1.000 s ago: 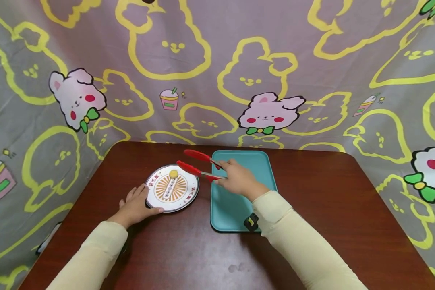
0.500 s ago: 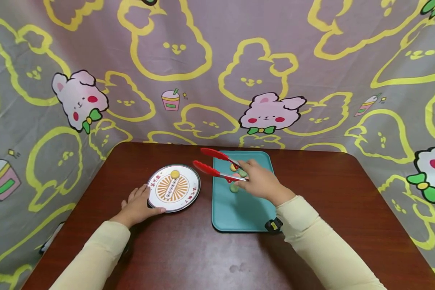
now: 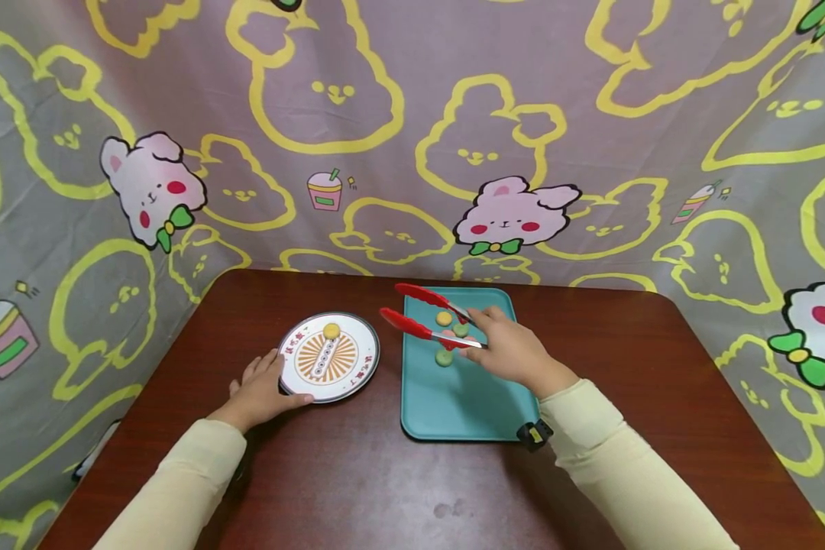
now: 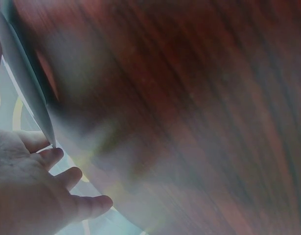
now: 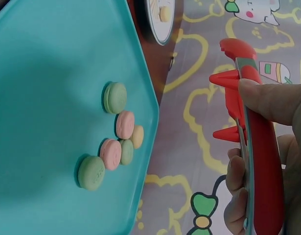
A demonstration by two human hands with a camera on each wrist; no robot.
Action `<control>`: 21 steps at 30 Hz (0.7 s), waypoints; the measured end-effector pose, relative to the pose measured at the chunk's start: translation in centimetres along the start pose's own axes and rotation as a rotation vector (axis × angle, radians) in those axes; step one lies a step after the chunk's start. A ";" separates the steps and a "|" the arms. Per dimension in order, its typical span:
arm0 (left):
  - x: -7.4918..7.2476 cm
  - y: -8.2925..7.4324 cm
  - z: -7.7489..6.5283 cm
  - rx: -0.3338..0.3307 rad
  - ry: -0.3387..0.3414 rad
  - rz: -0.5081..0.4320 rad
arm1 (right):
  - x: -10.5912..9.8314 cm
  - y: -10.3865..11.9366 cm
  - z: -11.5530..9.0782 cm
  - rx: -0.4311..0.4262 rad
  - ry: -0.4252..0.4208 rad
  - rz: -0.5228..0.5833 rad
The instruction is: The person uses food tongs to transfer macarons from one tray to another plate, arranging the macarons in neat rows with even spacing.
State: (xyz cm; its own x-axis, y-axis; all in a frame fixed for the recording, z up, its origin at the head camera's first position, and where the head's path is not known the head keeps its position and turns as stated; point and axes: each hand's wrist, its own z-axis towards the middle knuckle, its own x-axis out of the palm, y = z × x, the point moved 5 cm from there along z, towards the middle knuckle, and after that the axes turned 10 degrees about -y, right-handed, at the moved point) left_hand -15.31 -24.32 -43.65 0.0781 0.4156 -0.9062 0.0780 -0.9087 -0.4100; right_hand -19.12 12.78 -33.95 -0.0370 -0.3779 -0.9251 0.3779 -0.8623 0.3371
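My left hand [image 3: 257, 389] rests at the left edge of a round white plate [image 3: 359, 373], thumb at the near rim and fingers spread along the side. On the plate's far part lies a yellow macaron [image 3: 331, 331]. My right hand [image 3: 512, 347] grips red-tipped metal tongs [image 3: 412, 327] over a teal tray [image 3: 447, 412]. Their tips are apart with nothing between them, pointing left toward the plate. Beneath, the right wrist view shows a cluster of macarons on the tray: green ones [image 5: 91, 172], pink ones [image 5: 125, 125] and a yellow one [image 5: 137, 136].
Plate and tray stand apart on a dark red-brown wooden table [image 3: 626, 382], the tray to the right. A patterned curtain [image 3: 385, 99] with yellow rabbit outlines hangs behind and beside the table. A black strap device [image 3: 535, 434] sits at the right wrist.
My right hand has moved right with the tongs, from near the plate to over the tray, uncovering the macarons there. The left hand stays at the plate.
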 end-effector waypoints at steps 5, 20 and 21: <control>0.1 0.1 0.1 -0.002 0.003 0.002 | -0.2 -0.5 -0.4 -0.001 -0.010 0.003; 0.2 0.2 0.1 -0.004 0.003 -0.007 | -1.0 -2.2 -1.8 0.063 -0.027 0.030; 0.2 0.2 0.1 -0.005 0.003 -0.006 | -1.0 -2.3 -1.8 0.066 -0.029 0.030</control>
State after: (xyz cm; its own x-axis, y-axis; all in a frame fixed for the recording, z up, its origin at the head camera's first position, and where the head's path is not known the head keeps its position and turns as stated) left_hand -15.37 -24.46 -43.90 0.0803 0.4215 -0.9033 0.0831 -0.9059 -0.4153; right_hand -18.30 15.80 -34.09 -0.0537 -0.4127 -0.9093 0.3174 -0.8705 0.3763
